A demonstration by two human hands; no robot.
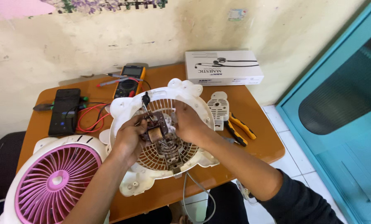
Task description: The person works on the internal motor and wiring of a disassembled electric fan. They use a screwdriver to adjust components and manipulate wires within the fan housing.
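Pinching a small rusty motor [155,133] from both sides, my fingers sit at the centre of the frame. My left hand [129,139] curls around its left edge, fingers pressed together against the brown metal and copper coil; my right hand [189,123] closes on it from the right, fingers bent and tight on the bracket. The motor sits at the middle of a white fan housing [160,137] — its cream grille [160,159] shows below my hands, and the housing lies tilted on the orange-brown table [260,141]. A grey cable [189,195] drops from the housing's lower edge over the table front.

Just right of my right hand lie a white slotted cover [218,108] and yellow-handled pliers [240,129]. Above the housing, toward the upper middle, rests a yellow multimeter [129,81] with red leads [92,116] looping left toward a dark phone [64,111]. A white box [223,67] stands against the wall at the upper right of the table. At the lower left sits a second fan with pink blades [55,182].
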